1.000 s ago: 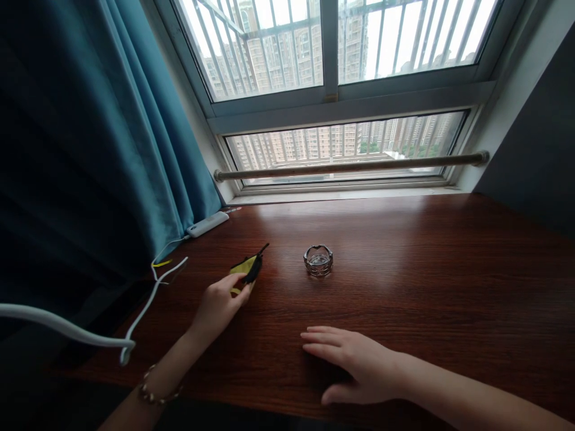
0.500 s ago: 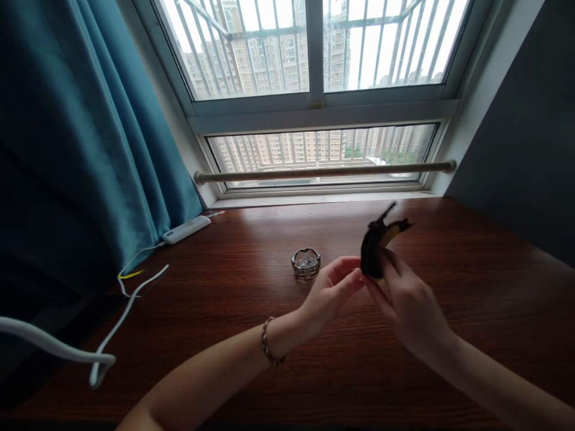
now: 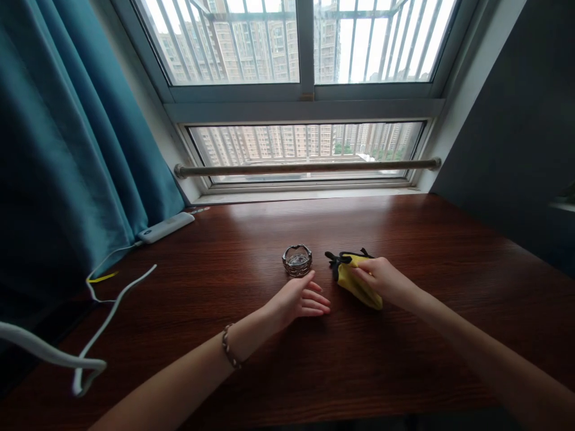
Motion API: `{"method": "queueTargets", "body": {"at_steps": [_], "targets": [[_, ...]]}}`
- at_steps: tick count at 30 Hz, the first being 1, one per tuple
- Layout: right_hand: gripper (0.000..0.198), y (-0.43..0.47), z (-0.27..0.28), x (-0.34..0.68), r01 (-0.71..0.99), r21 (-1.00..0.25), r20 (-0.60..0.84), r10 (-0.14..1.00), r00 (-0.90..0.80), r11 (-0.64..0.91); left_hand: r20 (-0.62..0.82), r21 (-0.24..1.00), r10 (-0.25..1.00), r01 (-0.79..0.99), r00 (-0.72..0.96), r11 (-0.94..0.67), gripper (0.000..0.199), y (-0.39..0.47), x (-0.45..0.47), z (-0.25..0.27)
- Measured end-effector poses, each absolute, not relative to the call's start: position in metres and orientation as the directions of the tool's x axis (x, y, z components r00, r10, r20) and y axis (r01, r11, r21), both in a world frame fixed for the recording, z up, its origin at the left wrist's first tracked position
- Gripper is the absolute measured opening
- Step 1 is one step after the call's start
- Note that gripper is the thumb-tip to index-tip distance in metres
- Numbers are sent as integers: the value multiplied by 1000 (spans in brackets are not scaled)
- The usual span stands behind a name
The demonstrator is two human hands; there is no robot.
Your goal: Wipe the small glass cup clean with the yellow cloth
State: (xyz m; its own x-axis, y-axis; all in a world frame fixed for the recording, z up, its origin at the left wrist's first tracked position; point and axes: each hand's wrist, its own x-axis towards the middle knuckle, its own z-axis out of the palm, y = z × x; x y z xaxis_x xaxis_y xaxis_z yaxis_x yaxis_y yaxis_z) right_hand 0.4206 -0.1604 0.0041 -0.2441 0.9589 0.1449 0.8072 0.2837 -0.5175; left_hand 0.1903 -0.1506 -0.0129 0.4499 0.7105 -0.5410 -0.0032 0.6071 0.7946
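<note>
My right hand (image 3: pixel 377 277) pinches a soft yellow cloth piece with black trim and black ties (image 3: pixel 360 290), its lower end resting on or just above the brown wooden desk. The exact kind of the cloth piece does not show. My left hand (image 3: pixel 305 300), with a braided bracelet on the wrist, is apart from the cloth, fingers stretched out and holding nothing. Just beyond its fingertips stands a patterned glass ashtray (image 3: pixel 297 261) on the desk.
A white power strip (image 3: pixel 166 228) lies by the blue curtain (image 3: pixel 90 120) at the left. White cables (image 3: pixel 85 363) curve over the desk's left side, with a yellow strip (image 3: pixel 103 278) near them. A barred window and a horizontal rail (image 3: pixel 309 169) stand behind the desk.
The dark folded thing held up in both hands is lowered to the desk and turned, its yellow side showing. My left hand has let go and moved left, its fingers opened.
</note>
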Motion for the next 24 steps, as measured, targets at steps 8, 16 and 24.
{"method": "queueTargets", "body": {"at_steps": [8,16,24], "targets": [[40,-146,-32,417,544,-794,310,951,-22,271,-517,851,834,16,192,525,44,-114,147,-15],[43,-110,-30,406,125,-958,282,927,246,258,-530,848,828,120,182,516,33,-91,151,-13],[42,-112,-18,373,15,-960,273,926,261,279,-458,888,862,146,217,435,33,-92,164,-2]]}}
